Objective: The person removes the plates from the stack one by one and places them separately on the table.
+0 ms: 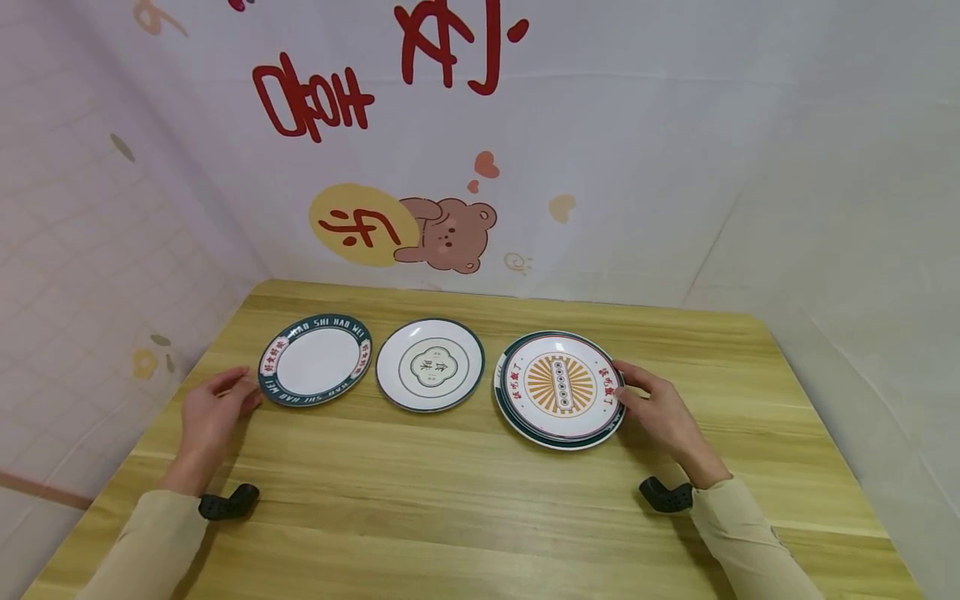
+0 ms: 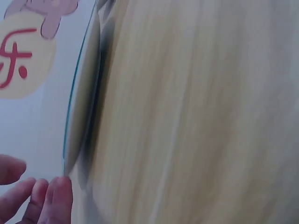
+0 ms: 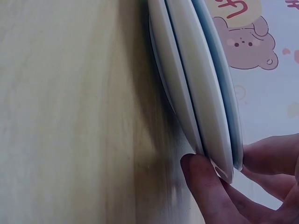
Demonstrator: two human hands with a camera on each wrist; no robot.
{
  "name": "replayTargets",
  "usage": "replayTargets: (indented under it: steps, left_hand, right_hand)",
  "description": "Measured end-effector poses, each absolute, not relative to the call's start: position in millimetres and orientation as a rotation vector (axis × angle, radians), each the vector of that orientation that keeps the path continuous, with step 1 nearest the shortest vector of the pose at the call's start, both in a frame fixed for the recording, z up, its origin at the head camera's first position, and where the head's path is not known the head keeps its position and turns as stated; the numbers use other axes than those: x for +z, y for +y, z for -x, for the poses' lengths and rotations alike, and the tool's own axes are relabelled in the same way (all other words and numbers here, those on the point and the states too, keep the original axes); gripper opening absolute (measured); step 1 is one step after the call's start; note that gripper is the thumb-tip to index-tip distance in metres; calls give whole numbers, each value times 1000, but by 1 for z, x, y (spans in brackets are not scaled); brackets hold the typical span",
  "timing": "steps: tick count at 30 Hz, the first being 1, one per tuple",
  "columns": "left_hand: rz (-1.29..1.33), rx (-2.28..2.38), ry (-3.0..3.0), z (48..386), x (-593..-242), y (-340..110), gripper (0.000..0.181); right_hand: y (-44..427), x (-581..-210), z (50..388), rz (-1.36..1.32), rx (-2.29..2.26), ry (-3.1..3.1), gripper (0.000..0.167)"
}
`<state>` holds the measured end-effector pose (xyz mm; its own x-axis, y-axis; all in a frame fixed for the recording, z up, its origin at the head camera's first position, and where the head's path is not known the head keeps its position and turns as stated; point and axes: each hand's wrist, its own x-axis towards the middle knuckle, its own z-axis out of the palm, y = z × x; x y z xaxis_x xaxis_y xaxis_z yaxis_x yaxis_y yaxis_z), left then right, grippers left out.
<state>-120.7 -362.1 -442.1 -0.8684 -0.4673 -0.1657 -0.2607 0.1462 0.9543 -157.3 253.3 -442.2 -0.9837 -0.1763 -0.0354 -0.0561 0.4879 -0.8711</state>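
Observation:
In the head view my left hand (image 1: 213, 417) is beside the left rim of a plate (image 1: 318, 360) with a dark green lettered border. The left wrist view shows its fingertips (image 2: 60, 196) at that plate's edge, the thumb held apart. A white plate (image 1: 431, 364) with a thin dark rim and a green central emblem lies in the middle. At right, my right hand (image 1: 663, 412) pinches the edge of a stack of plates (image 1: 558, 387). The top plate bears an orange sunburst; a dark green rim shows beneath. In the right wrist view, fingers (image 3: 205, 186) touch the stacked rims.
The plates lie in a row towards the back of a wooden table (image 1: 450, 508). Behind it hangs a pale cloth backdrop (image 1: 637, 150) with red characters and a printed bear (image 1: 450, 233). Each wrist wears a black camera mount (image 1: 228, 502).

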Motion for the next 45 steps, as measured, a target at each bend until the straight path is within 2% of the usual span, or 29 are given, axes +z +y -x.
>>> replayTargets:
  steps: [6, 11, 22, 30, 45]
  left_hand:
    - [-589, -1518, -2323, 106, -436, -339, 39]
    - [-403, -1416, -2410, 96, -428, -318, 38]
    - [-78, -1574, -2441, 87, -407, -257, 38]
    - [122, -1699, -2495, 85, -409, -212, 38]
    - [268, -2052, -2552, 79, -412, -150, 46]
  right_hand:
    - [253, -442, 158, 208, -1504, 2621, 51]
    - [253, -443, 159, 178, -1456, 2648, 51]
    - [254, -441, 157, 197, -1445, 2655, 53]
    - [254, -443, 159, 184, -1459, 2632, 52]
    - [252, -447, 161, 154, -1512, 2579, 53]
